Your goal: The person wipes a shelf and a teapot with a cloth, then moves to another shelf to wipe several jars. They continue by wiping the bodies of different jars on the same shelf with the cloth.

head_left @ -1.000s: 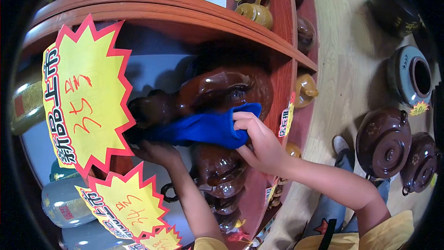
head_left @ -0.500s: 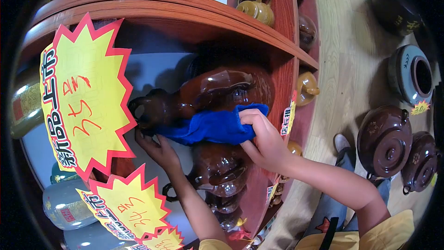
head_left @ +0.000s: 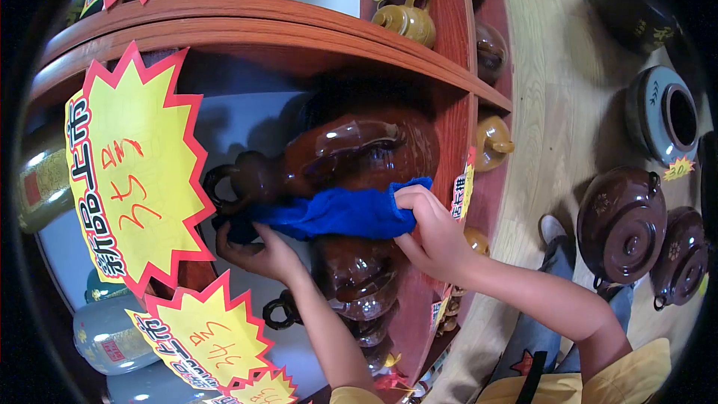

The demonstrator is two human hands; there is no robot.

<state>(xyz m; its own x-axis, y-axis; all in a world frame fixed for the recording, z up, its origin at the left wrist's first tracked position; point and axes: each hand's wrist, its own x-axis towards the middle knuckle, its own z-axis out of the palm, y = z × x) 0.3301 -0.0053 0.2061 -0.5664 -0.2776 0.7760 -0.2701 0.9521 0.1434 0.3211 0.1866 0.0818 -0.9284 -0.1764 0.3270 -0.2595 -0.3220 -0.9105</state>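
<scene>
A blue cloth (head_left: 348,212) is stretched between my two hands along a glossy brown ceramic jar (head_left: 351,153), which appears sideways in this turned view. My right hand (head_left: 437,236) grips the cloth's wide end near the jar's broad part. Beside the jar's narrow neck, my left hand (head_left: 262,254) is closed around the cloth's darker, bunched end; shadow partly hides its fingertips. A dark ring-shaped piece (head_left: 222,183) shows at the jar's narrow end. Another brown glossy jar (head_left: 359,273) stands close by, partly behind my left forearm and the cloth.
Yellow starburst price signs (head_left: 142,172) hang close to my left hand. A reddish wooden shelf board (head_left: 254,45) runs beside the jar. Mustard-coloured teapots (head_left: 407,22) and grey-blue jars (head_left: 112,337) occupy neighbouring compartments. Lidded brown pots (head_left: 621,224) and a pale blue jar (head_left: 666,116) sit on the floor.
My left hand has shifted slightly away from the jar's neck with the cloth end, uncovering more of the ring-shaped piece. My right hand keeps its grip. The whole view has shifted a little.
</scene>
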